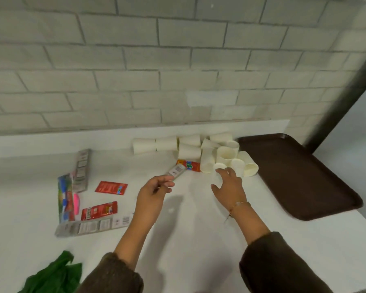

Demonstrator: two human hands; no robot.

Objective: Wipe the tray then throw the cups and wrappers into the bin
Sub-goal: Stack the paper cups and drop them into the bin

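Our left hand [154,192] had its grip pinched on one end of a silver wrapper [176,171], thumb and fingertips clamped on it, some way left of the tray [294,176]. Our right hand [229,186], nearer the tray, had its grip curled round a cup [217,171] at the front of the heap, though blur kept us from telling how firmly. The other cups [209,149] lay tumbled on the counter [188,229] just left of the tray's far corner, most on their sides and at least one upright, with a red wrapper [189,165] tucked under them. More wrappers [111,187] were scattered well to the left of the tray, and a green cloth [55,273] lay farthest from it, at the counter's near edge. The tray itself was bare, so we judged the wiping done and the clearing under way. We saw no bin. We took the cups for thin paper: light, easily crushed and apt to roll, so best held round the wall with a soft squeeze, or nested to carry several. The wrappers looked limp, slick and nearly weightless, so a pinch at an edge, or bunching several in the palm, should hold them.
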